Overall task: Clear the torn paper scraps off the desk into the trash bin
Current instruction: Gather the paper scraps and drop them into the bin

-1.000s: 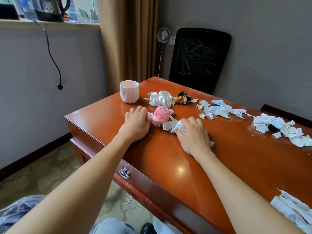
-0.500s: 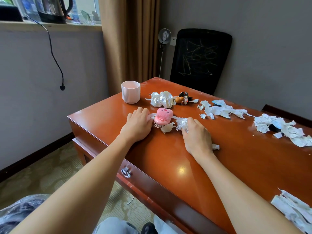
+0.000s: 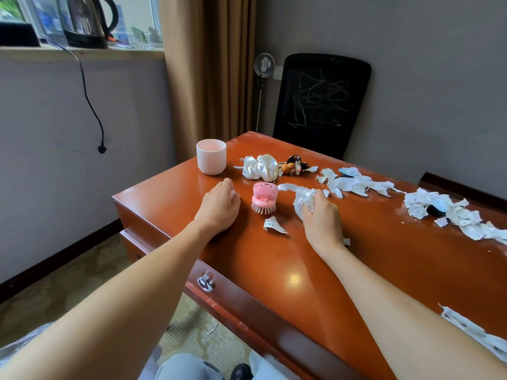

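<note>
Torn white paper scraps lie across the red-brown desk (image 3: 274, 259). My right hand (image 3: 322, 220) grips a crumpled bunch of scraps (image 3: 303, 200) just right of a pink brush (image 3: 264, 197). One loose scrap (image 3: 273, 224) lies in front of the brush, and a small one (image 3: 346, 241) shows by my right wrist. My left hand (image 3: 219, 207) rests on the desk left of the brush with its fingers curled; a bit of white shows at the fingertips. More scrap piles (image 3: 354, 182) (image 3: 450, 212) stretch to the right. A clear-bagged bin (image 3: 16, 349) shows at the lower left edge.
A pink ribbed cup (image 3: 211, 157), a white scrunchie (image 3: 260, 167) and a small figurine (image 3: 295, 165) stand at the desk's far side. A black chair (image 3: 321, 102) is behind the desk. More paper (image 3: 477, 333) lies at the near right edge. A drawer handle (image 3: 205, 281) faces me.
My right hand has gathered scraps into its grip and lifted slightly toward the far side, leaving one scrap behind by the brush. My left hand's fingers have curled.
</note>
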{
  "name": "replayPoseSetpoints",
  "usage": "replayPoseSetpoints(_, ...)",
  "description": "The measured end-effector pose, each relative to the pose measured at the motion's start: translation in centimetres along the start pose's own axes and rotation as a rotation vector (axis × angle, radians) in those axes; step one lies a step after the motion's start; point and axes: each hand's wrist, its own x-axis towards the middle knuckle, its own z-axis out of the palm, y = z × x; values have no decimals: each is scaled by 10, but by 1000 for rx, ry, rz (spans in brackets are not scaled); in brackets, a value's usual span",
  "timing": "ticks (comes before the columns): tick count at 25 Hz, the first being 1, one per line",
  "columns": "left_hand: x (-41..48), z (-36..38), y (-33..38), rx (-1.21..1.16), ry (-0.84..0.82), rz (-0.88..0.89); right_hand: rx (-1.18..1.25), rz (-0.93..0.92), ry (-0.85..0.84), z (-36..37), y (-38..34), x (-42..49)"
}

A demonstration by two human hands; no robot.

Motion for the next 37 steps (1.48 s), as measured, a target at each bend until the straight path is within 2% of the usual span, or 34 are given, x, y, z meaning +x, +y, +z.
replayPoseSetpoints(5,-10,-14,11,-81,20,12,-30,-57,24,-24,-9,0)
replayPoseSetpoints(8,-22,-19,20,-116,12,53,-18,-16,26,-28,-10,-1)
replayPoseSetpoints(12,-43,-27,42,-109,3,116,27,-2,-71,-13,14,5)
replayPoseSetpoints(15,-59,-29,57,-84,-12,160,-40,-3,3,-52,2,-17)
replayPoseSetpoints(17,-68,-24,63,-81,-36,163,-78,16,9,-81,3,-37)
replayPoseSetpoints(18,-71,-22,67,-87,-55,167,-107,-23,7,-76,6,-37)
replayPoseSetpoints(22,-81,-7,76,-82,-128,173,-192,11,-74,-87,23,-53)
replayPoseSetpoints(26,-87,9,75,20,-207,173,-217,41,-129,-88,38,-63)
replayPoseSetpoints(29,-88,21,74,120,-169,149,-215,25,-136,-77,44,-74)
replayPoseSetpoints(32,-83,31,76,203,-85,152,-286,-39,-59,-67,44,-80)
replayPoseSetpoints(37,-81,40,74,195,-23,156,-353,-50,-13,-61,45,-80)
